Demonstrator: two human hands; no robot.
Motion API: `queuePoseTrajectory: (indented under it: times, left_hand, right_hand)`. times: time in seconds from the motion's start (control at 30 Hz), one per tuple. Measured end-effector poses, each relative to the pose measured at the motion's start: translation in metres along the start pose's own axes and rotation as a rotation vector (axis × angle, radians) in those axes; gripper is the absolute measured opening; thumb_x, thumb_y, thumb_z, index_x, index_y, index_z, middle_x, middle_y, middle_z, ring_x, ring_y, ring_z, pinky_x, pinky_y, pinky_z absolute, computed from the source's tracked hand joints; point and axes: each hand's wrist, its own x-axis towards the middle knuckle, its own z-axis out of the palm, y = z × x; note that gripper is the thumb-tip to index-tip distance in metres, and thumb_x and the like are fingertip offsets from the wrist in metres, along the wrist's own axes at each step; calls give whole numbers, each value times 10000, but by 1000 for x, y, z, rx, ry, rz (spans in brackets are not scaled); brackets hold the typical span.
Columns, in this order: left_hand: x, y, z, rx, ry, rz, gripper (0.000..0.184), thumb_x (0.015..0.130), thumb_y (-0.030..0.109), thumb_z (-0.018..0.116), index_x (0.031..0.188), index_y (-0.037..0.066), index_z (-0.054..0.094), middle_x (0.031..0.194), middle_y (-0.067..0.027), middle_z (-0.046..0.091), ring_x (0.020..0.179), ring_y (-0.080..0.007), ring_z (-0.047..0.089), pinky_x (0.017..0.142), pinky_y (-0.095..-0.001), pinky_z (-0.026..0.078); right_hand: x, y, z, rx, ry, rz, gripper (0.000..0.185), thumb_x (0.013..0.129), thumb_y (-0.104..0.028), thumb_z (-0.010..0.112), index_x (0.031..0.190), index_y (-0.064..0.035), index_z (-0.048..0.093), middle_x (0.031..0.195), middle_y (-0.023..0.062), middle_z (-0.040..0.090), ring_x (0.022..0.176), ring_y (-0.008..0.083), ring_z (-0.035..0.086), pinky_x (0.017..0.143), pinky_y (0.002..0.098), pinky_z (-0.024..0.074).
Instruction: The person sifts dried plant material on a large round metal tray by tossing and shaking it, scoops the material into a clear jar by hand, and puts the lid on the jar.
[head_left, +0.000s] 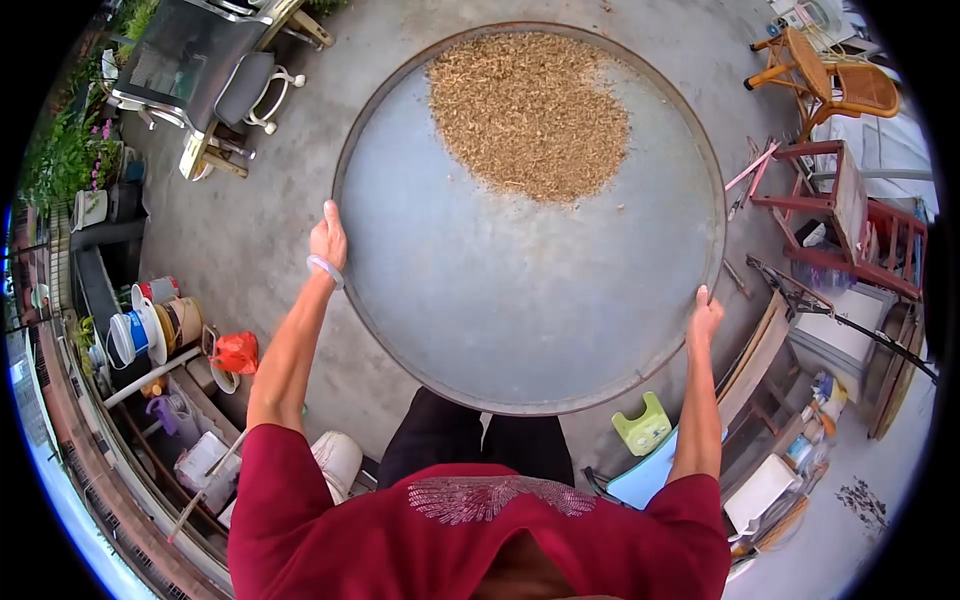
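Observation:
A large round metal tray (500, 290) with a low rusty rim is held out in front of my body. Brown, chopped dry material (535, 110) lies heaped in its far part, and the near part shows bare grey metal. My left hand (328, 240), with a pale bangle at the wrist, grips the left rim, thumb on top. On the right rim, lower down, my right hand (705, 315) is closed, its thumb pointing up. The fingers under the tray are hidden.
A grey chair (245, 90) stands at the upper left, a wicker chair (825, 80) at the upper right. Buckets (130, 335) and a red bag (236, 352) lie left. Red wooden frames (850, 205) and a green stool (642, 425) are at right.

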Motion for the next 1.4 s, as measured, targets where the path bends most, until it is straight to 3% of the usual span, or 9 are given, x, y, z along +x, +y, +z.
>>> queuePoseTrajectory:
  times: [0.13,0.23,0.5,0.73,0.87,1.1,1.17,1.3,1.4]
  left_hand:
    - [-25,-38,-15,-143,131,190,665,905,519,214,568,-41,336,502,-78,265,511,-145,278,465,-379,263]
    - [-18,-42,-9,-87,146,231,653,910,508,227,569,-41,322,487,-59,252,492,-150,279,458,-391,245]
    - [-29,-51,1,-27,42,-42,683,890,525,288,613,-81,436,521,-101,347,524,-165,316,511,-379,317]
    - [-11,-155,7,-253,145,-279,790,857,604,258,756,-135,519,620,-63,463,609,-171,375,605,-343,370]
    - [-7,-139,20,-69,71,-303,828,834,643,231,706,-123,517,575,-119,442,600,-188,396,608,-363,375]
    - [-34,22,31,-32,-118,-40,763,840,639,245,670,-68,476,608,-60,408,614,-173,363,598,-339,359]
    - [-32,15,34,-15,-137,-24,736,841,636,250,631,-45,433,592,-46,387,592,-163,345,564,-334,341]
    - [-11,-33,33,-37,-60,-105,741,867,583,269,601,-88,438,521,-52,378,528,-156,345,505,-362,334]
    - [-2,-42,18,-67,-11,-219,697,848,610,290,543,-8,388,522,-9,338,515,-132,309,469,-330,291]
  right_hand:
    - [-20,15,-2,68,211,-214,402,844,-275,540,661,82,513,533,32,433,524,139,370,513,332,357]
    - [-19,15,-3,22,147,-78,416,841,-282,543,681,101,520,566,71,483,548,169,398,547,345,371]
    - [-6,30,-1,-70,10,-1,423,841,-304,536,663,79,506,607,146,496,577,211,395,573,376,360]
    - [-30,-126,-19,-83,-116,-204,414,849,-296,518,634,51,452,544,90,406,540,178,351,527,365,327]
    - [-2,-58,14,-98,-41,-154,402,849,-279,517,634,53,449,544,76,395,541,166,348,524,361,325]
    - [16,50,-19,65,39,164,362,844,-260,525,726,80,556,613,83,516,605,164,445,590,348,379]
    - [16,84,-30,110,117,216,369,842,-270,525,757,87,568,633,78,531,624,162,460,606,347,387]
    - [6,22,-14,-134,29,120,398,825,-303,538,650,54,525,601,91,502,592,179,427,590,359,372]
    - [16,-5,-3,-126,-78,130,431,823,-311,539,589,45,470,558,92,459,558,177,381,554,362,346]
